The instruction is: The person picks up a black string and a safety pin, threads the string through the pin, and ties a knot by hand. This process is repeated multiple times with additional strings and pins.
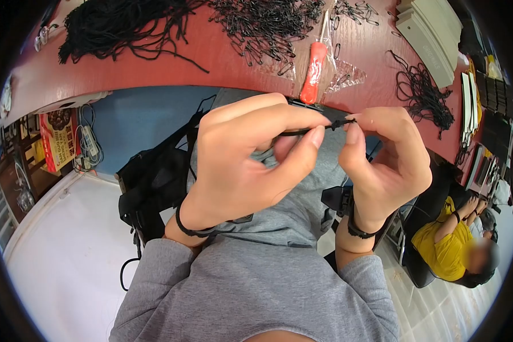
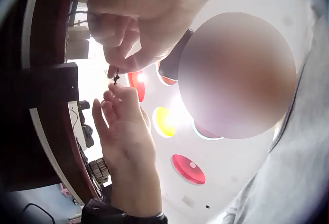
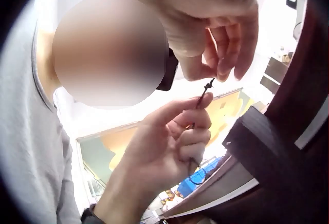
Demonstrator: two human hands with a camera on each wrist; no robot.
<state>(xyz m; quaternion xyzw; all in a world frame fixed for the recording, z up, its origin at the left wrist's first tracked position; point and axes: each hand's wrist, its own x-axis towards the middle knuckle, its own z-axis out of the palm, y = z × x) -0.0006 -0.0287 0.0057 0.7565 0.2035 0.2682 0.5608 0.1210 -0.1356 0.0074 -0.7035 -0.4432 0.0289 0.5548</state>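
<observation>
A thin black cord with a small knot [image 1: 337,123] is stretched between the two hands, above the lap. The left hand [image 1: 251,154] pinches the cord between thumb and index finger, just left of the knot. At the knot's other side the right hand [image 1: 390,154] pinches the short end with thumb and fingertip. In the right wrist view the knot [image 3: 208,86] shows between the hands, and the cord runs down through the left hand's [image 3: 164,147] curled fingers to a loop below. The left wrist view shows the knot [image 2: 116,77] against the fingertips.
On the red table [image 1: 233,71] lie a black cord pile [image 1: 119,28], many black safety pins [image 1: 268,25], a red-handled tool [image 1: 313,71] on clear plastic, and a smaller cord bundle [image 1: 424,94]. Grey cards [image 1: 427,37] are stacked at right. A person in yellow [image 1: 444,239] sits beyond.
</observation>
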